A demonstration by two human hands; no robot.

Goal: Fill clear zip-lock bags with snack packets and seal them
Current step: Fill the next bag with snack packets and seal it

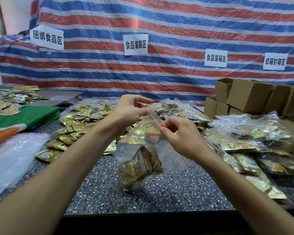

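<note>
A clear zip-lock bag [168,160] with a red zip strip hangs over the speckled table [109,192]. Several gold snack packets [139,168] lie bunched at its bottom. My left hand [129,111] pinches the far end of the zip strip. My right hand [182,133] pinches the near end of the same strip between thumb and fingers. The bag hangs tilted between the two hands, its bottom close to the tabletop.
Loose gold packets [75,131] lie heaped at the middle left. Filled clear bags [249,138] pile up on the right. Empty clear bags [15,155] lie at the left, next to green cloth [29,116]. Cardboard boxes [251,97] stand at the back right.
</note>
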